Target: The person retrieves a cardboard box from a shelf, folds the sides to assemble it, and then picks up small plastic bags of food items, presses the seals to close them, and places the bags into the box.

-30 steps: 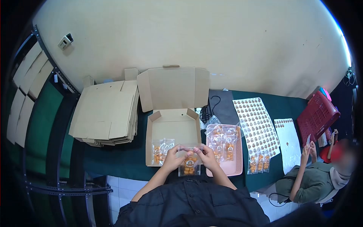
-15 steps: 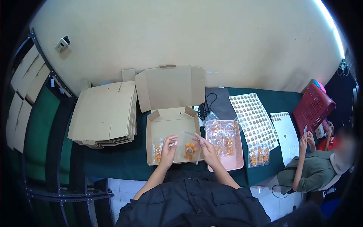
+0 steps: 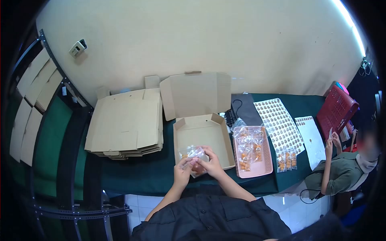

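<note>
My left hand [image 3: 183, 172] and my right hand [image 3: 212, 164] are close together over the front of an open cardboard box [image 3: 205, 130]. Between them they pinch a clear plastic bag [image 3: 198, 153] of round orange pieces, its upper part bunched at my fingers. Its contents are partly covered by my hands. Behind my left hand, another bag with orange pieces [image 3: 185, 155] shows in the front left of the box. To the right, a pink plastic basket [image 3: 263, 168] holds several similar bags [image 3: 244, 154] with round labels.
Flattened cardboard boxes [image 3: 124, 124] are stacked on the left. Right of the basket lie a sticker sheet [image 3: 277, 120], filled bags [image 3: 286, 160] and a second sheet [image 3: 311, 140]. A co-worker [image 3: 341, 176] handles something small beside a dark red basket [image 3: 337, 108].
My hands have drawn together, and the bag that hung flat between them is now bunched at its top. The whole view has shifted, so things appear further right.
</note>
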Demonstrator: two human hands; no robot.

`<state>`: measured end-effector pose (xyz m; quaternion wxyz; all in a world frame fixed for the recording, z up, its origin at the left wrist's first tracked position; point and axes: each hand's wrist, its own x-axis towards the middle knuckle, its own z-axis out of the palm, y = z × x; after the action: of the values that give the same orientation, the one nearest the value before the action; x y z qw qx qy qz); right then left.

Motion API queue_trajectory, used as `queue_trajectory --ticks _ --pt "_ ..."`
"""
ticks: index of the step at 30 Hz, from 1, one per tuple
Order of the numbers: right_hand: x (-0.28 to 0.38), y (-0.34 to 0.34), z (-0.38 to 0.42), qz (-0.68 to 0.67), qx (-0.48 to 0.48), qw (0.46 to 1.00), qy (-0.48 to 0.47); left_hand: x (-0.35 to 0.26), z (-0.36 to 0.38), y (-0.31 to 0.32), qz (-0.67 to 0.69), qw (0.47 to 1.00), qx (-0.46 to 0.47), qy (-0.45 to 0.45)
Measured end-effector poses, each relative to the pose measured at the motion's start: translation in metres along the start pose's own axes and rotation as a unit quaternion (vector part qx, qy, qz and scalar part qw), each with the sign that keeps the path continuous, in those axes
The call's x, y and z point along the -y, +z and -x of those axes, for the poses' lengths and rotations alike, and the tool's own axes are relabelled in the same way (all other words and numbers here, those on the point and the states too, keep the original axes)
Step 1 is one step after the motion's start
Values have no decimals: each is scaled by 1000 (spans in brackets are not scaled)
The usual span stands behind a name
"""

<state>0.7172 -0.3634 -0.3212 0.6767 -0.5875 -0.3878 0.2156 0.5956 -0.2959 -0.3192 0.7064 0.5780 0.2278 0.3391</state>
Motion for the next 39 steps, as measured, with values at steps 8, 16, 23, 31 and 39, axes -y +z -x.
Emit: queue_trajectory --ticks 8,16,23,31,39 --pt "-10 15 28 -52 66 985 152 5 26 -59 -173 983 -22 55" --pt "-3 34 37 -127 -18 982 136 -4 31 -88 -94 995 -9 33" --pt "16 62 38 -260 10 947 191 -7 28 -68 -306 944 44 118" --pt "12 56 43 42 -57 997 35 20 25 -72 -83 993 85 -23" --pt "-20 25 48 -162 95 954 235 30 23 -45 32 988 103 -115"
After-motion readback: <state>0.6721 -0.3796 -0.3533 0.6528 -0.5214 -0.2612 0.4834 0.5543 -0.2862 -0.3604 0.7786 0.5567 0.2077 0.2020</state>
